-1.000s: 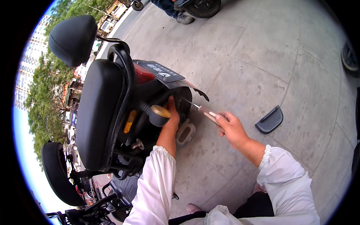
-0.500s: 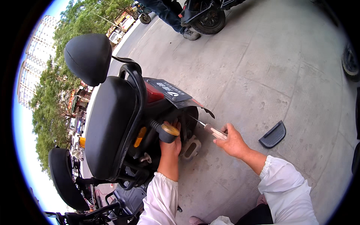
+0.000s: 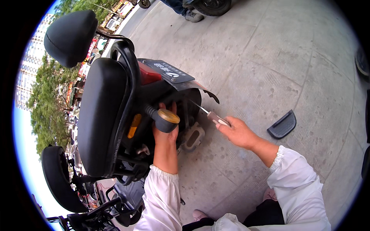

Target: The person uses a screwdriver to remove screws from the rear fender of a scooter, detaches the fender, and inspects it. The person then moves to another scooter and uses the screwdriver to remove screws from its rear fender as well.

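In my right hand (image 3: 239,133) is a screwdriver (image 3: 214,117) with a brown and pale handle. Its thin metal shaft points up-left, and the tip disappears in the dark space under the rear mudguard (image 3: 202,92) of a black scooter. My left hand (image 3: 165,139) reaches up behind the round turn signal (image 3: 168,116), which has an amber lens and a ribbed stem. Two of its fingers show past the lamp, stretched out and apart; the lamp hides the rest. Above the hands are the red tail light (image 3: 149,74) and a dark plate (image 3: 168,70).
A black curved plastic piece (image 3: 282,125) lies on the paving to the right. The scooter's black seat (image 3: 102,115) and backrest (image 3: 72,37) stand at the left. At the top, a person's shoe (image 3: 194,16) is beside another vehicle's wheel (image 3: 212,5).
The view has shifted, so the scooter sits higher and further left. My right hand still holds the screwdriver under the mudguard, and my left hand stays behind the turn signal.
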`<act>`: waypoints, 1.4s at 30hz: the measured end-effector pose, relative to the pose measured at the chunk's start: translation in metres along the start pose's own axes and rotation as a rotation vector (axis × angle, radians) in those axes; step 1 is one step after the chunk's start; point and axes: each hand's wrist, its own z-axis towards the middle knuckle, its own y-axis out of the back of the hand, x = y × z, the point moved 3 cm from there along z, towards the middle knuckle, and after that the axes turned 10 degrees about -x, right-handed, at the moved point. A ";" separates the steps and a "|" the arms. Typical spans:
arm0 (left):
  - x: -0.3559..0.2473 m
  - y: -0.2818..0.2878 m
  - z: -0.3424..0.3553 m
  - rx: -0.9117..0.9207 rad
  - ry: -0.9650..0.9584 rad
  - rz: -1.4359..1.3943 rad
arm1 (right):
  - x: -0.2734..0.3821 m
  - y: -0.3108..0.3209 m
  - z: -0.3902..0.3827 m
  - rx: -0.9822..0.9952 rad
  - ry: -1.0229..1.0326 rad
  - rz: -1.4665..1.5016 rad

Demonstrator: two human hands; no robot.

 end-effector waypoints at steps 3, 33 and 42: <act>-0.004 0.001 0.002 0.052 0.004 -0.028 | -0.006 0.000 0.005 0.121 -0.138 0.143; 0.058 -0.010 -0.027 -0.223 -0.007 0.726 | 0.008 0.009 -0.008 -0.347 0.477 -0.354; 0.069 -0.029 0.000 -0.382 0.412 0.212 | -0.068 0.012 -0.034 -0.249 0.198 -0.272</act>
